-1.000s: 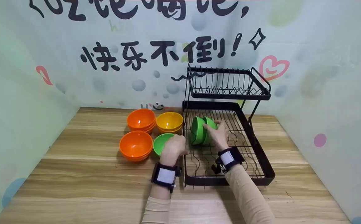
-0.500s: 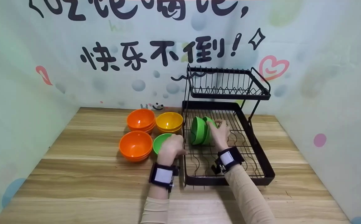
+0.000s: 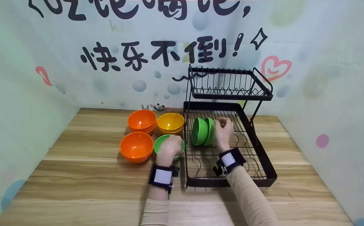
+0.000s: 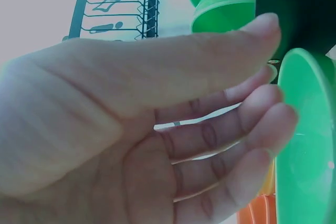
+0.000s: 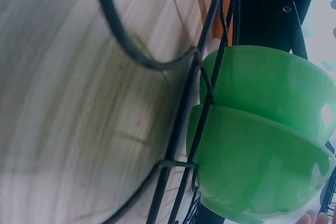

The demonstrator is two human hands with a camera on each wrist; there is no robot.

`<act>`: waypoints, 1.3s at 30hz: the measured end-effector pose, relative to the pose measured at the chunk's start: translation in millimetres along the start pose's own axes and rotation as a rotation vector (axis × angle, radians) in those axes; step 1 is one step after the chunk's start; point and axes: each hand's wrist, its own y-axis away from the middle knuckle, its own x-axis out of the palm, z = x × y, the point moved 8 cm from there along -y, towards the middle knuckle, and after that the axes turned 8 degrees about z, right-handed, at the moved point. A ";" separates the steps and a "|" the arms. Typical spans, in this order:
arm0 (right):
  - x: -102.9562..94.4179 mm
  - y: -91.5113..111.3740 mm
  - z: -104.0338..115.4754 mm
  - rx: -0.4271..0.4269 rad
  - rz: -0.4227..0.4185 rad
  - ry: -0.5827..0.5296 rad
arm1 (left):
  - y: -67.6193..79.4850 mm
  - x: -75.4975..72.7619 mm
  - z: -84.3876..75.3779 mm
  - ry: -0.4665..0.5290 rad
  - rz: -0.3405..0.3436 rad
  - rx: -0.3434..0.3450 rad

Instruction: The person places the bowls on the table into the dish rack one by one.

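Note:
Two green bowls stand on edge, side by side, in the lower tier of a black dish rack. The right one leans close to the left one. My right hand is just right of them, its fingers bent and holding nothing; only fingertips show in the right wrist view. Another green bowl sits on the table left of the rack, partly covered by my left hand. In the left wrist view, that hand's fingers curve loosely beside this bowl, with nothing in the grasp.
Stacked orange bowls and stacked yellow bowls stand behind, against the rack's left side. More stacked orange bowls are nearer on the left. The rack's upper tier overhangs the back.
My right hand has let go of the right green bowl and drawn slightly right. My left hand has shifted a little left over the table's green bowl, uncovering more of its rim.

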 end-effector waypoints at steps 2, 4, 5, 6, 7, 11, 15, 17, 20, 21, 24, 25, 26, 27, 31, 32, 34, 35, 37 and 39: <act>0.3 0.0 0.3 0.004 0.002 -0.001 | 0.4 1.4 1.2 0.008 0.013 -0.019; 0.6 -0.1 -0.1 0.010 0.007 -0.002 | 1.0 3.2 2.2 0.012 0.027 -0.039; 0.8 -0.2 -0.4 0.014 0.010 -0.002 | 1.1 4.4 2.2 0.012 0.035 -0.042; 1.0 -0.2 -0.5 0.017 0.013 0.000 | 0.9 5.9 1.9 0.010 0.047 -0.044; 1.2 -0.3 -0.7 0.020 0.016 -0.001 | 0.5 7.3 1.4 0.004 0.056 -0.042; 2.3 -0.4 -1.2 0.024 0.028 -0.015 | -3.4 13.2 -0.7 -0.017 0.082 -0.028; 2.7 -0.5 -0.9 0.013 0.022 -0.033 | -14.8 19.8 2.4 -0.023 0.061 -0.025; 2.8 -0.5 -0.6 0.005 0.018 -0.039 | -27.1 25.7 7.7 -0.035 0.010 -0.009; 3.2 -0.2 -0.1 -0.004 0.020 -0.040 | -30.1 26.1 10.9 -0.039 -0.034 -0.018; 3.2 0.1 0.2 -0.006 0.021 -0.041 | -28.5 25.0 11.1 -0.039 -0.042 -0.024; 2.7 0.3 1.0 -0.018 0.019 -0.035 | -14.5 18.4 8.4 -0.021 -0.023 -0.063; 2.3 0.3 1.3 -0.021 0.017 -0.035 | -11.5 17.6 7.7 -0.018 -0.020 -0.068; 2.0 0.2 1.7 -0.025 0.014 -0.029 | -8.7 17.4 7.1 -0.018 -0.009 -0.077; 1.8 0.1 1.9 -0.028 0.013 -0.028 | -7.4 17.7 6.9 -0.018 -0.004 -0.083; 1.8 0.2 2.5 -0.032 0.013 -0.034 | -6.1 19.7 6.4 -0.019 -0.008 -0.081; 1.8 0.3 2.8 -0.032 0.012 -0.039 | -6.4 20.3 6.4 -0.020 -0.010 -0.080; 2.3 0.4 3.1 -0.030 0.014 -0.052 | -5.9 20.8 5.9 -0.027 -0.009 -0.073; 2.6 0.2 3.2 -0.030 0.014 -0.057 | -5.4 20.8 5.7 -0.032 -0.007 -0.073; 2.6 0.3 3.8 -0.031 0.012 -0.055 | -4.7 21.6 5.5 -0.035 0.007 -0.074; 2.6 0.2 3.9 -0.030 0.014 -0.051 | -4.1 21.6 5.0 -0.041 0.015 -0.072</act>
